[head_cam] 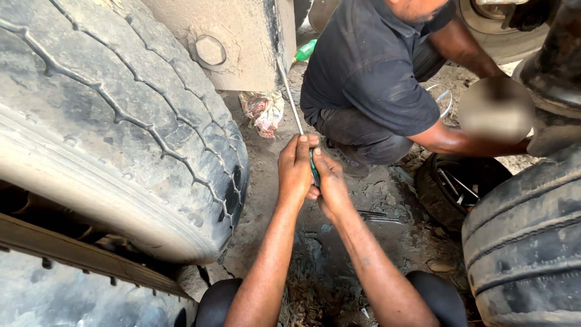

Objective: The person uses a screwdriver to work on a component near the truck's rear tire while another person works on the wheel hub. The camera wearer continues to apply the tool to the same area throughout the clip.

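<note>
Two bare forearms reach forward from the knees; the left hand (295,169) and right hand (330,184) close together around a green-handled screwdriver (314,171). Its thin shaft (290,100) runs away and slightly left toward the dusty metal block (242,42), beside the big tyre (115,127).

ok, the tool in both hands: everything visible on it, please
The tool is a long screwdriver-like piece: a thin, straight, pale metal shaft with a green handle. The left hand and the right hand wrap around the handle from either side, so only a sliver of green shows between them. The shaft rises from the hands, leaning slightly left, towards a dusty metal plate beside the big worn tyre. Its tip cannot be made out.
</note>
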